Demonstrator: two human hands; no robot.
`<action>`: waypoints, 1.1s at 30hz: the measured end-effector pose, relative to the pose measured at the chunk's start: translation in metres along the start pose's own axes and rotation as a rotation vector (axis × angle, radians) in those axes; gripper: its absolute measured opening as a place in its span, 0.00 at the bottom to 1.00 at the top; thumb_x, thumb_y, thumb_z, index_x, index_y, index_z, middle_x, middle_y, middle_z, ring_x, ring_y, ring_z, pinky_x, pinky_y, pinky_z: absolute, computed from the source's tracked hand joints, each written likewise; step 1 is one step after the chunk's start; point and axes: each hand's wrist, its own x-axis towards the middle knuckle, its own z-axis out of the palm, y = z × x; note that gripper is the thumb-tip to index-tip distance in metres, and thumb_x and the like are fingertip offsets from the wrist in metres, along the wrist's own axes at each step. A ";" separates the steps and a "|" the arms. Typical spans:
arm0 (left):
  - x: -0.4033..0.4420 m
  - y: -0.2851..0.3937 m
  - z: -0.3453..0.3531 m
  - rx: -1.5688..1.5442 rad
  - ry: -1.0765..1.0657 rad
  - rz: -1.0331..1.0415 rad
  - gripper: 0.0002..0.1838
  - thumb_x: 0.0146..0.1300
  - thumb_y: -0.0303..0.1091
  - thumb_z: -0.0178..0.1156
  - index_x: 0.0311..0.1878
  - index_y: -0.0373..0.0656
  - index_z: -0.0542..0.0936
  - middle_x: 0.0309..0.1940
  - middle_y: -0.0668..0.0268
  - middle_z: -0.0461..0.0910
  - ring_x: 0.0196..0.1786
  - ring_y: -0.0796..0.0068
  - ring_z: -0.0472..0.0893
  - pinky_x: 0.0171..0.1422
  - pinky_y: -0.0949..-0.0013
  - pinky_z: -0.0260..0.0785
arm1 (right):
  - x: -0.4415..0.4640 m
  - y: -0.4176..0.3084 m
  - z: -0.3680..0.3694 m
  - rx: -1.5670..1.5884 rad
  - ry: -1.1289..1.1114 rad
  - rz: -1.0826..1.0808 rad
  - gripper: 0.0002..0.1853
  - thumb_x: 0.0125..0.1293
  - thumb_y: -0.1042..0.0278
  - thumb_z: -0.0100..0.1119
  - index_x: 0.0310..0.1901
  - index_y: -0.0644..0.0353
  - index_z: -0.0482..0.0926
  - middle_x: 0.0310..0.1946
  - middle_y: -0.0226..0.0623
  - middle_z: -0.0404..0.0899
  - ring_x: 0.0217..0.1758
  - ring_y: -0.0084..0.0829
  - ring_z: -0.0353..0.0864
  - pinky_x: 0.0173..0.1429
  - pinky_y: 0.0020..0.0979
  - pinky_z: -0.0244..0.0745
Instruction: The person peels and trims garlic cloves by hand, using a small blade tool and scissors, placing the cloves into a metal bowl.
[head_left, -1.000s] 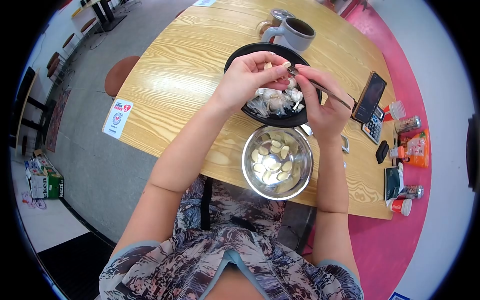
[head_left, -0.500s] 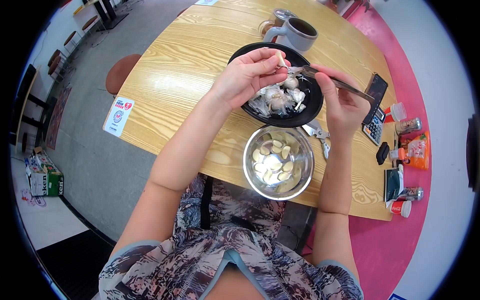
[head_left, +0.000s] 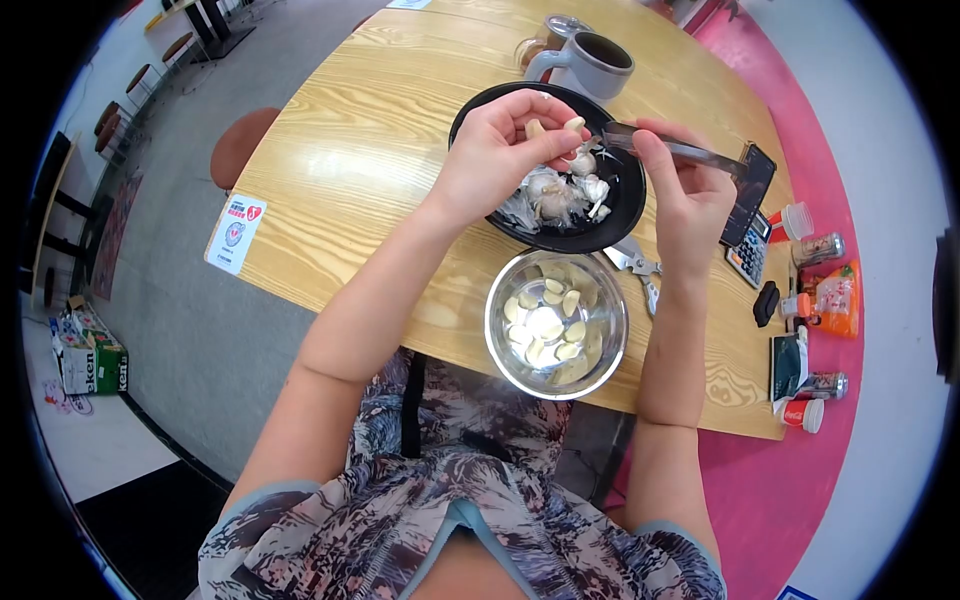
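Observation:
My left hand (head_left: pixel 490 150) is over the black bowl (head_left: pixel 640 215), thumb and fingers pinching a pale garlic clove (head_left: pixel 575 124). Another clove-like piece (head_left: pixel 535 129) shows between the curled fingers. My right hand (head_left: pixel 694 205) grips a slim metal tool (head_left: pixel 690 154), shaped like tweezers or a narrow blade; its tip is close to the clove. Below in the black bowl lie garlic bulbs (head_left: pixel 550 195) and loose papery skins. Nearer my body, a shiny steel bowl (head_left: pixel 491 330) contains several peeled cloves (head_left: pixel 567 351).
Kitchen scissors (head_left: pixel 640 268) lie beside the bowls. A grey mug (head_left: pixel 592 72) and a glass jar (head_left: pixel 560 30) stand behind. Along the right edge are a phone (head_left: pixel 748 195), a calculator (head_left: pixel 748 255), cups, jars and an orange packet (head_left: pixel 835 300).
My left hand has turned and its fingers have curled in, with the clove now held nearer the tool's tip. The right hand has shifted slightly, and the tool lies flatter.

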 end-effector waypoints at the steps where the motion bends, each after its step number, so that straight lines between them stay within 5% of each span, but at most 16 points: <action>1: 0.000 -0.001 0.001 -0.001 -0.004 -0.002 0.09 0.67 0.27 0.62 0.48 0.36 0.78 0.40 0.61 0.84 0.40 0.81 0.82 0.46 0.75 0.78 | -0.002 -0.002 0.002 0.082 -0.022 0.001 0.06 0.65 0.76 0.65 0.42 0.67 0.83 0.39 0.36 0.86 0.40 0.20 0.82 0.46 0.21 0.75; 19: -0.001 -0.004 0.000 0.057 -0.025 0.016 0.10 0.65 0.26 0.64 0.47 0.35 0.77 0.40 0.64 0.81 0.41 0.78 0.83 0.47 0.75 0.79 | -0.009 0.001 0.007 -0.010 -0.073 -0.177 0.06 0.63 0.80 0.66 0.41 0.69 0.84 0.39 0.38 0.86 0.40 0.22 0.83 0.45 0.22 0.76; 33: 0.006 -0.010 -0.019 -0.546 -0.070 -0.183 0.08 0.69 0.30 0.61 0.49 0.42 0.77 0.49 0.60 0.81 0.45 0.76 0.84 0.55 0.73 0.80 | -0.006 -0.002 0.001 0.057 -0.073 -0.115 0.06 0.62 0.81 0.65 0.41 0.71 0.83 0.38 0.40 0.86 0.40 0.22 0.82 0.47 0.21 0.76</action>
